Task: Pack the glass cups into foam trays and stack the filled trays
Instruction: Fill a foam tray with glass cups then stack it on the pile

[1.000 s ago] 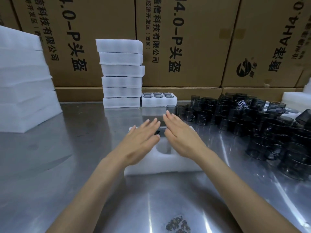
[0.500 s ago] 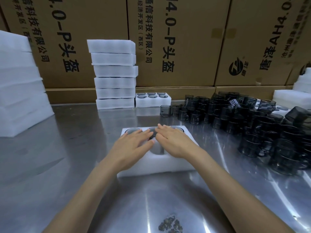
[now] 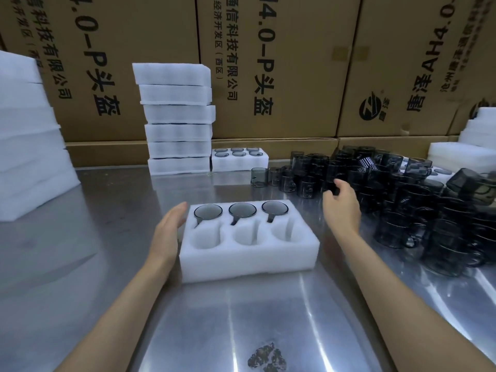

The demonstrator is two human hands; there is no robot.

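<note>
Neither of my hands grips anything: my left hand (image 3: 171, 226) lies flat with straight fingers against the left side of the foam tray (image 3: 249, 261), and my right hand (image 3: 341, 208) reaches, fingers loosely curled, to the near edge of the pile of dark glass cups (image 3: 402, 200) on the table's (image 3: 94, 264) right side. Cardboard boxes (image 3: 281, 65) behind read "4.0-P头盔" and "科技有限公司". Three cups (image 3: 243, 210) fill the tray's far row; its near three holes hold nothing. Stacked trays (image 3: 177, 119) stand at the far edge beside a filled tray (image 3: 239, 158).

table (image 3: 107, 264): glossy brushed metal | tray (image 3: 249, 261): matt white foam | cups (image 3: 402, 210): smoky glass | boxes (image 3: 295, 76): cardboard
</note>
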